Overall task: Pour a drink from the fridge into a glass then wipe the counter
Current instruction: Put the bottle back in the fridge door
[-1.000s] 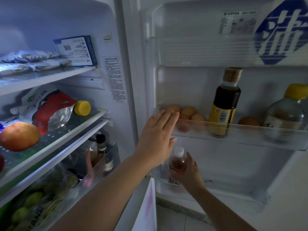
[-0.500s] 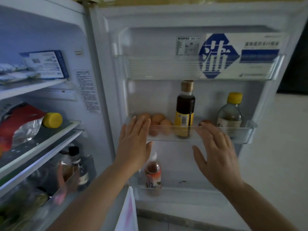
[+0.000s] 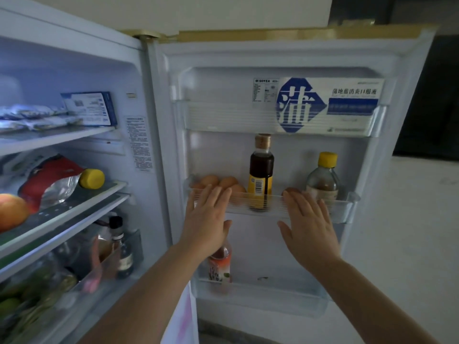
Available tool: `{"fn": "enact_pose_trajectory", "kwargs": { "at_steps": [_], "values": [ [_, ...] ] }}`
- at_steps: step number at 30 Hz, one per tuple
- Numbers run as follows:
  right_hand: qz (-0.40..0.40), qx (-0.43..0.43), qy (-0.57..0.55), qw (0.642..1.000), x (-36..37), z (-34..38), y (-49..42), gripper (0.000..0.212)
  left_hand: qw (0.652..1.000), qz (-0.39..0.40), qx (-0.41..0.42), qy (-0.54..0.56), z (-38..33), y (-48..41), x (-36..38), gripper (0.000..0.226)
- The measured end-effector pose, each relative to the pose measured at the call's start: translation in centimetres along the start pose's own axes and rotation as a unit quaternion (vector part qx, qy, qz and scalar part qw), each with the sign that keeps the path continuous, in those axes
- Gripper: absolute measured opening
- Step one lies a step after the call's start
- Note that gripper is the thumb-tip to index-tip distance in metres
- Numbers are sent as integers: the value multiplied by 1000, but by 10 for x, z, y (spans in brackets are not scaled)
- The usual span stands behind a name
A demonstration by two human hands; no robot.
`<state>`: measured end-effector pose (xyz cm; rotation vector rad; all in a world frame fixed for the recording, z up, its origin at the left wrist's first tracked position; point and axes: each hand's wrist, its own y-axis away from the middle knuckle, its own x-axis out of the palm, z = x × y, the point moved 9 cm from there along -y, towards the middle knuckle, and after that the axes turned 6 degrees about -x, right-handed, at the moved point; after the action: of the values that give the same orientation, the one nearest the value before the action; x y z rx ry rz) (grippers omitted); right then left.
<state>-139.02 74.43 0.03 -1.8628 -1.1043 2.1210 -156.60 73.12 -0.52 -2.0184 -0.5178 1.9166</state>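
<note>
- White plastic lines the open fridge door (image 3: 387,155), which carries three clear racks, one above another.
- Left hand (image 3: 207,219): flat, fingers extended and together, palm toward the door, holding nothing; its fingertips overlap the front rail of the middle rack (image 3: 345,207).
- Right hand (image 3: 309,224): likewise flat and spread, empty, fingertips at the same rail; whether either hand touches the rail cannot be told.
- Small drink bottle (image 3: 220,265): stands upright at the left end of the bottom rack (image 3: 285,296), reddish liquid above an orange-and-white label; its top is hidden behind the left wrist.
- Middle rack contents: brown eggs (image 3: 227,182) at the left, a dark sauce bottle (image 3: 260,170) with a yellow label and tan cap in the centre, and a clear bottle with a yellow cap (image 3: 323,180) at the right.
- Top rack: a white box with a blue emblem (image 3: 323,105), lying lengthwise.
- Fridge interior, at left: a blue-and-white carton (image 3: 89,109) and foil packets on the upper shelf; a red pouch (image 3: 47,180), a yellow cap (image 3: 92,178) and an orange-red fruit (image 3: 12,211) on the glass shelf below; a black-capped bottle (image 3: 121,247) lower down.
</note>
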Motion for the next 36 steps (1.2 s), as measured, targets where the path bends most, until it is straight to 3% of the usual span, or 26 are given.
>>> {"fn": "enact_pose_trajectory", "kwargs": {
  "at_steps": [11,15,18,22,28,32,36],
  "values": [
    [-10,-10,42,999,-22,49,37,73,996,63,-54,18,23,32,-18,70],
    [-30,-53,30,998,-45,84,58,70,994,81,-72,34,35,56,-27,72],
    [-74,-91,-25,993,-79,112,82,63,992,91,-77,41,41,84,-39,70],
    [-177,-97,-76,976,-141,126,119,59,997,43,-51,48,41,124,-72,64],
    [-337,50,-96,935,-238,80,152,55,998,-18,-38,44,42,173,-133,65],
    [-304,186,-176,918,-246,51,155,62,992,-129,2,4,51,200,-177,68],
    [-242,173,-293,909,-221,68,153,61,984,-163,-37,-56,79,220,-208,71]
  ]
}}
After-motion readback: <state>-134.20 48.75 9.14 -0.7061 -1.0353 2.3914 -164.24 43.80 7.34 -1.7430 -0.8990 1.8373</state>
